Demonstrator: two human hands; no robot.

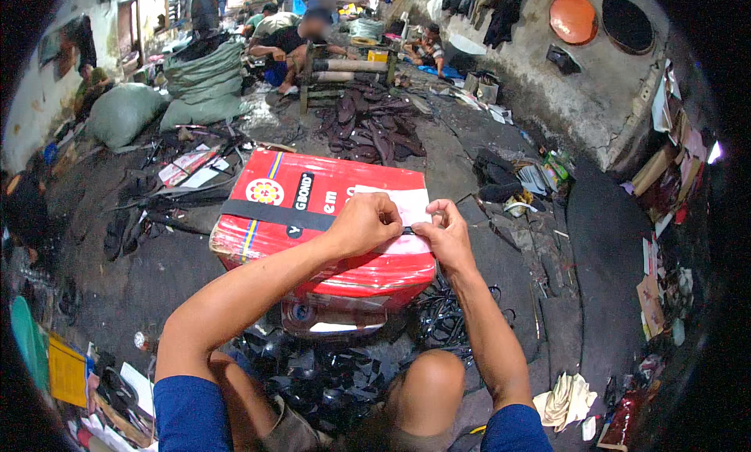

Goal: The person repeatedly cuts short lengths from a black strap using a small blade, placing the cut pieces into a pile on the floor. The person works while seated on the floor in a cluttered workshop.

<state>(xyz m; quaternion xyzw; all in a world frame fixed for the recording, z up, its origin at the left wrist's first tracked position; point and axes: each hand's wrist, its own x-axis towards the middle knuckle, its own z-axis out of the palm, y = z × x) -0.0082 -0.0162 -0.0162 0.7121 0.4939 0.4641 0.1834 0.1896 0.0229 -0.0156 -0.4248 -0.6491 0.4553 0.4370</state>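
Note:
A red cardboard box stands in front of my knees, wrapped in clear film. Across its top runs a flat black strip, and a white sheet lies at its right end. Over that sheet my left hand and my right hand meet, fingertips pinched. Between them shows a small, thin black piece, which both appear to hold; its full shape is hidden by the fingers. Black scraps lie heaped between my legs. A tangle of thin black straps sits right of the box.
Beyond the box lies a pile of dark sole-shaped pieces, before a wooden rack. Several people work at the back. Stuffed sacks stand far left. A cream cloth lies near right; a yellow crate is near left.

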